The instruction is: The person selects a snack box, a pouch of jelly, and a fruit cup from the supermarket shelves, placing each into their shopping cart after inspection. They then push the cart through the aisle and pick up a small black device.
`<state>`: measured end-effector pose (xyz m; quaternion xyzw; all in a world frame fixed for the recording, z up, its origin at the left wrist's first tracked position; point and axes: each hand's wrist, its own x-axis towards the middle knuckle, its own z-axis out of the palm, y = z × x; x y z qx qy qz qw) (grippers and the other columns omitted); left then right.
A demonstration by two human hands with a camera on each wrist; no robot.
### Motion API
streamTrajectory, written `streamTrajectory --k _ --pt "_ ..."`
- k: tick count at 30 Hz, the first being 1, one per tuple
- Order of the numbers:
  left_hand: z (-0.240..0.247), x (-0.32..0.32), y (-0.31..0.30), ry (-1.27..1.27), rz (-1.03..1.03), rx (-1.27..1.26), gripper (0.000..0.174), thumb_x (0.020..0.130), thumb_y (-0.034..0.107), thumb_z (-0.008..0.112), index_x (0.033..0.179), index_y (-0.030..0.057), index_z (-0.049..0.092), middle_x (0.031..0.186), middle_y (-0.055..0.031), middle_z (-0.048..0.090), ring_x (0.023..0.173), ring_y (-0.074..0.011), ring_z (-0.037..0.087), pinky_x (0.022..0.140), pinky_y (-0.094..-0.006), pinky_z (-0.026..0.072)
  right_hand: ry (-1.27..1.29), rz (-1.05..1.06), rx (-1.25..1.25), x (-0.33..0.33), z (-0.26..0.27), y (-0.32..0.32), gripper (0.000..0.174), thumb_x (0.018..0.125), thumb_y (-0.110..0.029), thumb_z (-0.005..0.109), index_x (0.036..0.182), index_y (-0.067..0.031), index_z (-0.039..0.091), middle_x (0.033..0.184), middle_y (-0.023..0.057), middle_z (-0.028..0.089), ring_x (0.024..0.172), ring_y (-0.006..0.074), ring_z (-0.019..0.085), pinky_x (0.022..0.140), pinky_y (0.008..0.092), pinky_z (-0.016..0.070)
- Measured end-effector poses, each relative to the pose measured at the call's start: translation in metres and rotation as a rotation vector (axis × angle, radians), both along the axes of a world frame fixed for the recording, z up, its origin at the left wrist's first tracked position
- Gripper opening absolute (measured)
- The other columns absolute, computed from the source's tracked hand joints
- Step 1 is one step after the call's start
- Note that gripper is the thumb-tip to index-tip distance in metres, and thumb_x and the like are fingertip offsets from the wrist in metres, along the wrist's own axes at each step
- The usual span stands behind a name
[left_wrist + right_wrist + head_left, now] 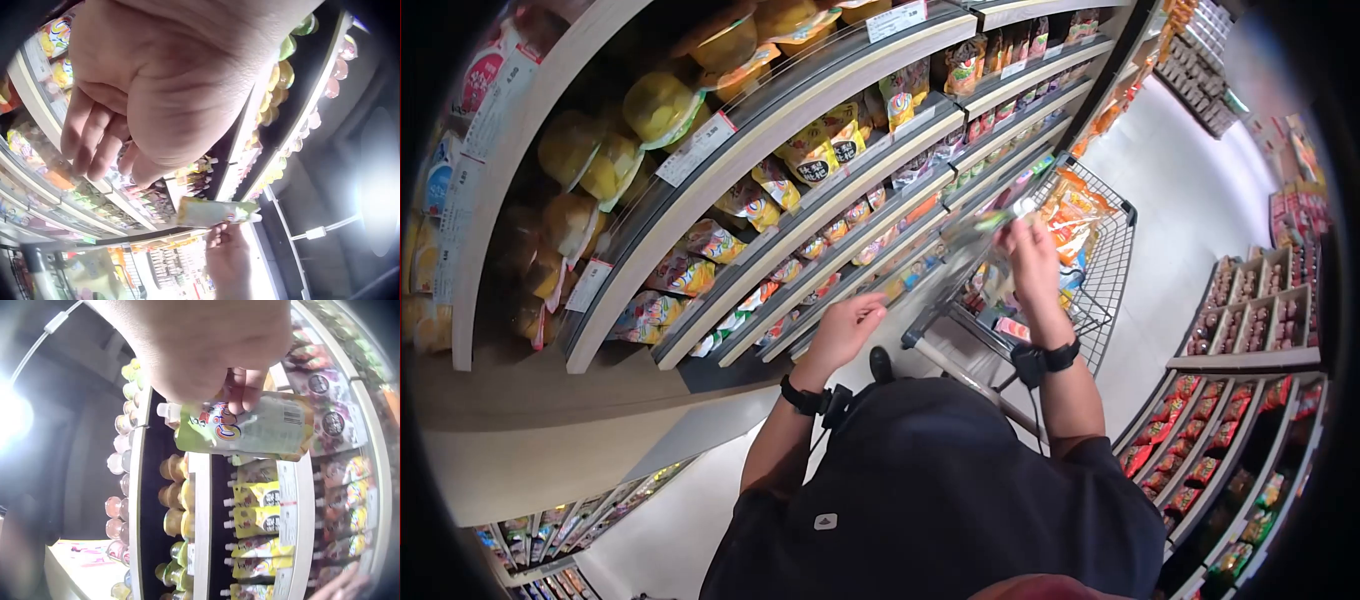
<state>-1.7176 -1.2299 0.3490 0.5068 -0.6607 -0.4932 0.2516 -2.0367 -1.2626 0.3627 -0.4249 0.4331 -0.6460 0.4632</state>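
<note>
My right hand (pixel 1034 265) pinches a spouted pouch near its capped end, above the cart. In the right wrist view the pouch (pixel 250 428) lies sideways, pale with green by its white cap and yellow-orange at the far end, the fingers (pixel 245 394) on its upper edge. The left wrist view shows the same pouch (pixel 212 213) in the right hand (pixel 229 256). My left hand (pixel 842 335) holds nothing and hangs before the lower shelves, its fingers loosely bent; close up, the palm (pixel 169 94) shows.
A wire shopping cart (pixel 1105 290) with an orange snack bag (pixel 1075 215) and other packets stands at the right front. Curved shelves (pixel 790 120) of cups and pouches run along the left. More racks (pixel 1250 360) stand at the right, and a shoe (pixel 881 365) is on the floor.
</note>
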Motion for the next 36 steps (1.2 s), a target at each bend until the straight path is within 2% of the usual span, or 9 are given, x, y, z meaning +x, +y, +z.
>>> streamTrajectory --k 6,11,16,18,20,22,23,32,36 --pt "-0.104 0.078 -0.007 -0.061 0.029 0.023 0.039 0.095 0.024 0.068 0.122 -0.0036 0.065 0.102 -0.0176 0.075 0.091 -0.0234 0.073 0.082 -0.033 0.056 -0.194 -0.118 -0.335 -0.026 0.042 -0.077 0.021 0.107 -0.017 0.048 0.112 0.0005 0.058 0.102 0.0084 0.064 0.089 0.0154 0.059 0.085 0.0314 0.0489" --pt "-0.172 0.144 0.02 -0.367 -0.03 0.15 0.037 0.092 0.029 0.07 0.116 0.0004 0.07 0.102 -0.0202 0.073 0.092 -0.0294 0.072 0.083 -0.0375 0.055 -0.314 -0.232 -0.342 -0.021 0.051 -0.139 0.021 0.106 -0.016 0.045 0.111 -0.0006 0.059 0.102 0.0087 0.065 0.093 0.02 0.062 0.088 0.0343 0.0512" --pt "-0.231 0.209 0.064 -0.562 -0.083 0.195 0.04 0.088 0.036 0.069 0.11 0.0023 0.073 0.101 -0.0199 0.073 0.096 -0.034 0.07 0.087 -0.0417 0.054 -0.765 -0.212 -0.318 -0.01 0.03 -0.204 0.023 0.106 -0.019 0.043 0.104 -0.0038 0.06 0.095 0.0096 0.065 0.09 0.0248 0.063 0.09 0.0418 0.0503" --pt "-0.265 0.237 0.087 -0.581 -0.009 0.165 0.039 0.087 0.038 0.068 0.103 0.0038 0.075 0.096 -0.0194 0.074 0.092 -0.0335 0.071 0.085 -0.0418 0.0545 -0.769 -0.225 -0.248 -0.002 0.027 -0.221 0.023 0.106 -0.02 0.044 0.103 -0.004 0.06 0.094 0.0094 0.065 0.089 0.0244 0.062 0.089 0.0413 0.0508" --pt "-0.276 0.251 0.108 -0.513 0.135 0.417 0.033 0.086 0.035 0.065 0.096 0.0049 0.076 0.086 -0.0169 0.074 0.08 -0.0297 0.072 0.078 -0.0399 0.0562 -0.754 -0.204 -0.207 -0.002 0.022 -0.236 0.022 0.106 -0.021 0.045 0.104 -0.0056 0.061 0.094 0.0082 0.064 0.087 0.024 0.061 0.088 0.0409 0.0514" --pt "-0.281 0.246 0.144 -0.228 0.618 0.647 0.031 0.093 0.027 0.054 0.089 0.0032 0.072 0.076 -0.0095 0.073 0.06 -0.0181 0.068 0.055 -0.0308 0.0549 -0.704 -0.16 -0.193 -0.007 0.026 -0.244 0.017 0.105 -0.021 0.049 0.102 -0.0083 0.061 0.093 0.0053 0.063 0.084 0.0221 0.061 0.084 0.0391 0.0529" --pt "-0.279 0.251 0.154 -0.236 0.632 0.648 0.031 0.093 0.027 0.054 0.089 0.0032 0.072 0.076 -0.0095 0.073 0.06 -0.0181 0.068 0.055 -0.0308 0.0549 -0.669 -0.113 -0.202 -0.011 0.028 -0.248 0.016 0.104 -0.021 0.051 0.101 -0.0087 0.061 0.092 0.0044 0.063 0.084 0.0209 0.061 0.083 0.0381 0.0533" --pt "-0.29 0.217 0.234 -0.723 -0.067 0.39 0.033 0.093 0.03 0.051 0.079 0.0096 0.073 0.073 -0.0079 0.072 0.066 -0.0248 0.07 0.064 -0.0418 0.0537 -0.599 -0.002 -0.159 -0.027 0.046 -0.266 0.016 0.104 -0.02 0.053 0.106 -0.0067 0.061 0.093 0.0047 0.064 0.087 0.02 0.063 0.085 0.0374 0.0549" --pt "-0.296 0.19 0.201 -0.789 -0.125 0.449 0.034 0.087 0.038 0.053 0.079 0.013 0.074 0.076 -0.0113 0.072 0.077 -0.0297 0.071 0.074 -0.0459 0.0537 -0.427 0.078 -0.144 -0.023 0.041 -0.277 0.013 0.104 -0.017 0.054 0.103 -0.0055 0.06 0.088 0.0047 0.064 0.081 0.0191 0.067 0.078 0.035 0.0585"
